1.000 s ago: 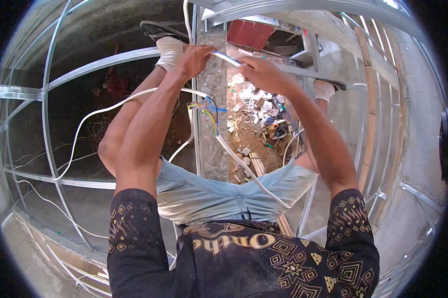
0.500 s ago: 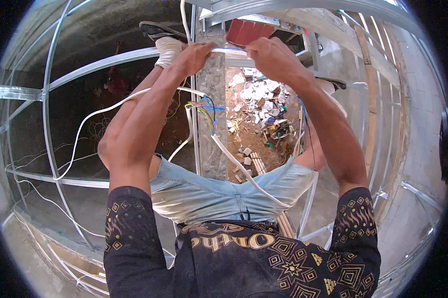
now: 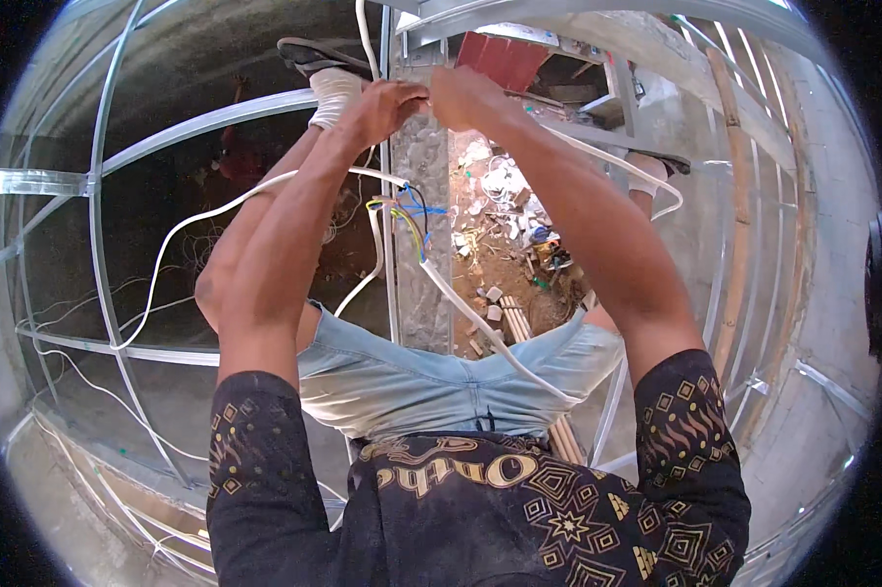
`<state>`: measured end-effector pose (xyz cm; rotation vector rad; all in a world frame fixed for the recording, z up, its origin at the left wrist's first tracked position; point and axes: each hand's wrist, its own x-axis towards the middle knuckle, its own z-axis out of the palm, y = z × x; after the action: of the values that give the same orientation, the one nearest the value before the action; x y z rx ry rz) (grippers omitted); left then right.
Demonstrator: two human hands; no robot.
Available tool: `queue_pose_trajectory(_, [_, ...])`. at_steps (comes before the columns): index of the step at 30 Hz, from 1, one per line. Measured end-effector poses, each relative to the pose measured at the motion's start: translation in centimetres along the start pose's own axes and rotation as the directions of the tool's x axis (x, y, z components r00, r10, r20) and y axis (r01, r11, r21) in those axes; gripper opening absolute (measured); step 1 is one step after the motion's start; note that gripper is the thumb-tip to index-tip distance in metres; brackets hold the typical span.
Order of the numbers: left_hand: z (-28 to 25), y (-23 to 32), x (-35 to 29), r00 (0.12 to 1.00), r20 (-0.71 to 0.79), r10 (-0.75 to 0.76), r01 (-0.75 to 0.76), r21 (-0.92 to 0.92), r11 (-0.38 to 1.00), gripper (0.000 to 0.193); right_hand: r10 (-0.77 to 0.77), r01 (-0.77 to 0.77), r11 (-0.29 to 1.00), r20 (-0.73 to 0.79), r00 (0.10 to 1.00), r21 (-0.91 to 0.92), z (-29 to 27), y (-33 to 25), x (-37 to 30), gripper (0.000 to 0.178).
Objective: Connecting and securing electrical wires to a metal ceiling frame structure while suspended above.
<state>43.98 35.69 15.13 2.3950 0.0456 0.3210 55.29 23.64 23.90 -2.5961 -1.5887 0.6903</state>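
My left hand (image 3: 387, 110) and my right hand (image 3: 461, 98) come together above the concrete beam, fingers pinched closed. The blue wire stretched between them a moment ago is now hidden by the fingers. Nearer to me, over the beam, is a wire joint (image 3: 407, 207) where bared blue, black and yellow-green wires meet. One white cable (image 3: 480, 323) runs from this joint to my lap. Another white cable (image 3: 197, 217) curves away to the left. Beyond my right forearm a further white cable (image 3: 607, 157) loops near my foot.
I straddle a narrow concrete beam (image 3: 423, 284) high up, among metal framing bars (image 3: 211, 125). Far below lie a heap of white rubble (image 3: 509, 186) and several pale pipes (image 3: 514, 318). A wooden pole (image 3: 739, 196) stands at the right, and a red panel (image 3: 505, 64) lies below at the far side.
My right hand has moved left until it meets my left hand. The blue wire between them no longer shows, and a dark strand near my right forearm is out of sight.
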Motion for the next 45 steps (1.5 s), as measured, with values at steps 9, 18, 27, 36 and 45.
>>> queue_pose_trajectory(9, [1.8, -1.1, -0.3, 0.976, -0.183, 0.117, -0.11, 0.048, 0.993, 0.019, -0.218, 0.162, 0.945, 0.177, 0.96, 0.283, -0.3, 5.5, -1.9, 0.026])
queue_pose_trajectory(18, [1.8, -0.7, 0.1, 0.98, -0.168, 0.106, -0.096, 0.068, 0.993, 0.019, -0.005, -0.178, 0.679, 0.246, 0.969, 0.713, -3.9, 11.3, -10.5, 0.035])
queue_pose_trajectory(27, [1.0, -1.1, -0.1, 0.994, -0.106, -0.028, 0.031, 0.028, 0.999, 0.02, -0.353, 0.309, 0.922, -0.182, 0.918, -0.231, -5.8, 5.4, -6.3, 0.025])
queue_pose_trajectory(36, [0.4, 0.0, -0.4, 0.987, -0.111, -0.116, 0.115, -0.013, 0.993, 0.02, -0.115, 0.105, 0.974, -0.036, 0.993, -0.2, -4.9, -1.5, -2.5, 0.02])
queue_pose_trajectory(45, [2.3, -1.1, 0.0, 0.983, -0.178, -0.036, 0.051, 0.08, 0.995, 0.018, -0.297, 0.293, 0.943, -0.003, 0.955, -0.16, 3.7, 4.0, 4.8, 0.023])
